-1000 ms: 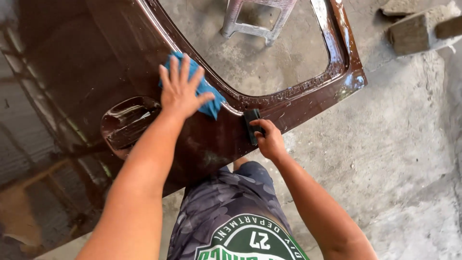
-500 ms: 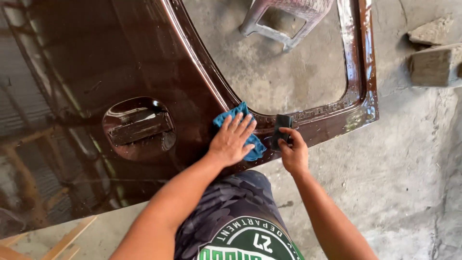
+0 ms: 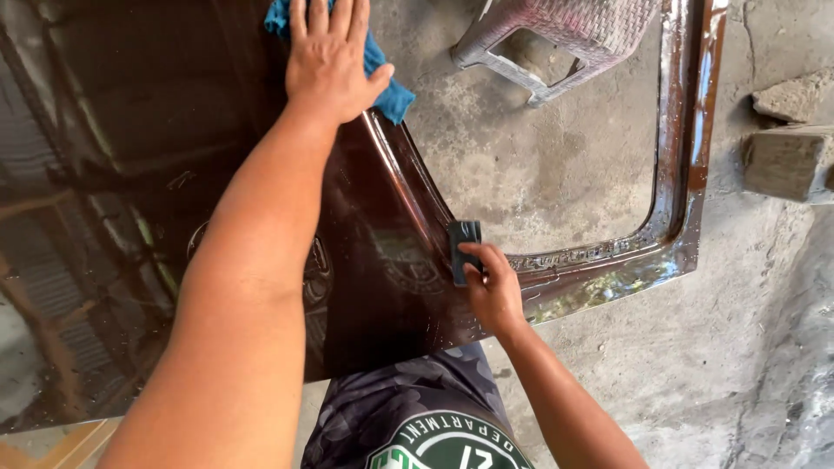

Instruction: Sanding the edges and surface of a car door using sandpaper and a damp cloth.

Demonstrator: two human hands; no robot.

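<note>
A: The glossy brown car door panel [image 3: 382, 260] lies flat and low over the concrete floor [image 3: 738, 347], wet and shiny, its window opening showing the floor through it. The person's right hand [image 3: 493, 291] is closed on a small dark sanding block [image 3: 463, 250] at the lower corner of that opening. The left hand [image 3: 328, 56] lies flat, fingers spread, pressing a blue cloth [image 3: 382, 82] onto the panel farther up the frame edge.

B: What might go wrong?

A: The surface looks slick, so the block could skid off the narrow edge into the opening and score the paint. The person leans far over on the outstretched left arm; if the cloth slides, the weight may shift and the panel could tip on whatever holds it up, which is hidden.

B: And compared with half a second ago?

A: Then the left hand and cloth sat just beside the right hand. Now they are well apart, the cloth pushed upward. The right hand stays near the same corner. The plastic stool [image 3: 565, 35] and concrete blocks [image 3: 786, 148] lie beyond.
</note>
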